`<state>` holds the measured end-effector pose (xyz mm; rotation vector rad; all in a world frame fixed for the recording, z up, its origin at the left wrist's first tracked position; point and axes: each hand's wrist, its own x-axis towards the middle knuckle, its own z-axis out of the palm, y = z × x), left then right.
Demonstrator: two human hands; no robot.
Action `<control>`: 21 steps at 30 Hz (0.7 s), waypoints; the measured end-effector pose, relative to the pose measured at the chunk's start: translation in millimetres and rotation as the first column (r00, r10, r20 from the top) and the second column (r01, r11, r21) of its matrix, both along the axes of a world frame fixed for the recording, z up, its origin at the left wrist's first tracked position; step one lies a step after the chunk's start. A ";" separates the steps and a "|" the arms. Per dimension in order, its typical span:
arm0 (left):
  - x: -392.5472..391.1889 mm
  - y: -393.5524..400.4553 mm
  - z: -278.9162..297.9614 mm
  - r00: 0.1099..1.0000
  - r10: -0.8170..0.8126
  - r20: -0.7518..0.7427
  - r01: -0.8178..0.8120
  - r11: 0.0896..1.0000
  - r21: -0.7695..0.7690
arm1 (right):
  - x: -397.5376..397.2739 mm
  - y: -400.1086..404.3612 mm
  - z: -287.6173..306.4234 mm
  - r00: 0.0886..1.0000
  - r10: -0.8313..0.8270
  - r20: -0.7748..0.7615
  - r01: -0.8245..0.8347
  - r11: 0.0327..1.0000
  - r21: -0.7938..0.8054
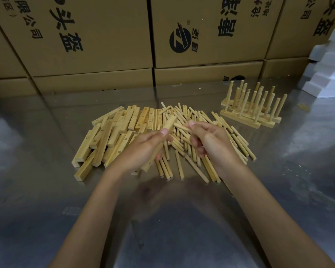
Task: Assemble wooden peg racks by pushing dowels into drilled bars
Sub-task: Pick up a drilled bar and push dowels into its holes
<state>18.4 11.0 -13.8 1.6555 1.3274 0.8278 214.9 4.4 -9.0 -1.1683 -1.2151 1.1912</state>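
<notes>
Left hand [143, 149] grips one bar [167, 123], lifted over the piles, far end tilted up and away. Right hand [209, 141] pinches a dowel [181, 127] between thumb and fingers, its tip at or just beside the bar's side

Step in hand, as I judge it: seating a dowel in a drilled hole. Next move calls for lining the tip with the hole, then a straight push along the dowel's axis while the left hand braces the bar

Loose bars [112, 140] heaped on the counter [46, 190] to the left, loose dowels [201, 151] right of them. Finished racks [251, 111] stand far right, pegs upright

Hard to make out: the hole on the held bar, and whether the tip has entered. Bar's lower part is hidden in the palm. Boxes [104, 45] behind cut off at the top
</notes>
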 end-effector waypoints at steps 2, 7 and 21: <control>-8.2 0.5 1.7 0.996 0.083 0.038 -0.083 0.997 -0.009 | -0.2 3.3 -3.4 0.998 -0.063 -0.014 0.063 0.998 0.003; -18.4 3.4 3.5 0.905 0.360 0.229 -0.333 0.931 -0.146 | 4.3 7.7 -20.0 0.651 0.040 0.758 -0.282 0.940 0.193; -17.3 4.4 5.4 0.819 0.453 0.353 -0.345 0.879 -0.329 | 1.8 11.3 -33.8 0.480 0.201 0.854 -0.512 0.854 0.087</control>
